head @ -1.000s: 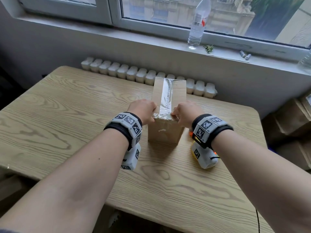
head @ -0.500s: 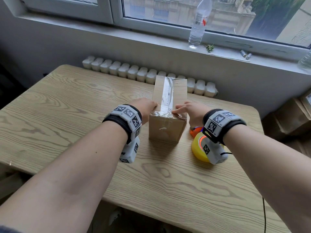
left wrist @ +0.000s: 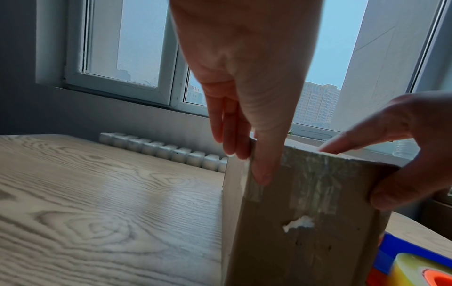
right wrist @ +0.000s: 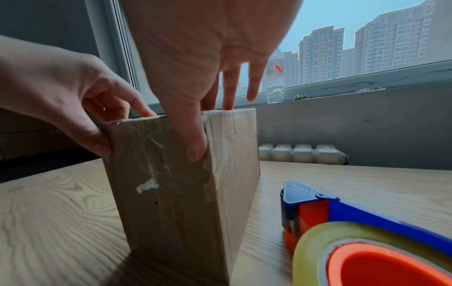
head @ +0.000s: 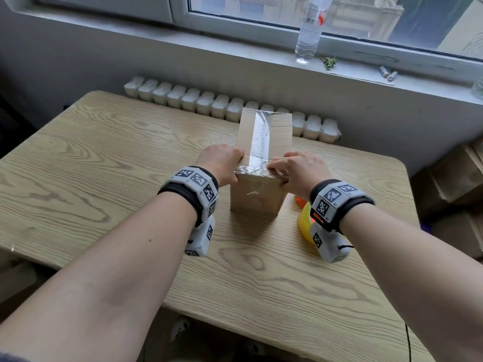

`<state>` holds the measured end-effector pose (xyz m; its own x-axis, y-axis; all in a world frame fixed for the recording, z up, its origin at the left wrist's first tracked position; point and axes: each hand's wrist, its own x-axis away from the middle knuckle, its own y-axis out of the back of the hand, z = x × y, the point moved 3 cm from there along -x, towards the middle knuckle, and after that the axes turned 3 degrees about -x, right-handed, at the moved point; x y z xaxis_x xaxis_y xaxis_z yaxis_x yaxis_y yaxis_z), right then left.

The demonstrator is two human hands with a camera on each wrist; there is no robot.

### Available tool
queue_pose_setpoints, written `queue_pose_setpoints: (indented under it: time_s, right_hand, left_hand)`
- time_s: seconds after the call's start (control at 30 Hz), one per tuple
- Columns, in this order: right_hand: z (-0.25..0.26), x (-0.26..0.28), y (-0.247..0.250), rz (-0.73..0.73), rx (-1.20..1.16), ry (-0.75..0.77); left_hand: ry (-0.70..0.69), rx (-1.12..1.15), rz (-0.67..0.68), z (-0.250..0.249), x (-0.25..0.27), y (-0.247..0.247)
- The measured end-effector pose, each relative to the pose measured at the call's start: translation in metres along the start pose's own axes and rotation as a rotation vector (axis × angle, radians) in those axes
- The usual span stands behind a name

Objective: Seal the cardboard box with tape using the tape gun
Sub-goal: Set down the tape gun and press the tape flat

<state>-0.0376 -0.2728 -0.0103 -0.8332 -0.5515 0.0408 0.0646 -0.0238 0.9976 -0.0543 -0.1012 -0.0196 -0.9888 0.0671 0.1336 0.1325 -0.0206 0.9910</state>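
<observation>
While the cardboard box [head: 262,152] stands upright mid-table [head: 104,163], my left hand [head: 222,163] and right hand [head: 300,169] clasp its near top corners, thumbs pressing the tape [head: 258,137] end down. It seems light and stiff, the tape slick; gripping corners suits it.

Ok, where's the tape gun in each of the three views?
Head: tape gun, right of the cardboard box, mostly hidden under the right wrist.
Left wrist: bottom right corner, partly cut off.
Right wrist: lower right, blue frame, orange hub, clear roll.
Shared landmark: the white torn patch on the box's near face.
</observation>
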Motion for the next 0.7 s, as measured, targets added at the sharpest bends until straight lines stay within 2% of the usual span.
queue_pose_setpoints:
  time_s: [0.1, 0.23, 0.3, 0.37, 0.47, 0.7]
  right_hand:
    - [0.000, -0.005, 0.000, -0.013, 0.056, 0.007]
    - [-0.004, -0.005, -0.007, 0.078, 0.101, 0.079]
    - [-0.010, -0.003, -0.011, 0.152, 0.099, 0.020]
    - [-0.016, -0.001, -0.012, 0.161, 0.016, -0.072]
    - [-0.013, 0.000, -0.014, 0.199, -0.074, -0.109]
    - [-0.005, -0.005, -0.021, 0.067, 0.021, -0.068]
  left_hand:
    - [-0.002, -0.005, -0.004, 0.001, 0.000, 0.001]
    - [0.013, -0.020, -0.024, 0.000, 0.003, 0.000]
    - [0.032, -0.015, -0.026, -0.001, 0.005, -0.005]
    - [0.033, -0.007, -0.026, -0.004, 0.003, -0.010]
    - [0.015, -0.012, 0.001, -0.007, -0.002, -0.012]
    - [-0.016, -0.001, 0.044, -0.006, -0.004, -0.013]
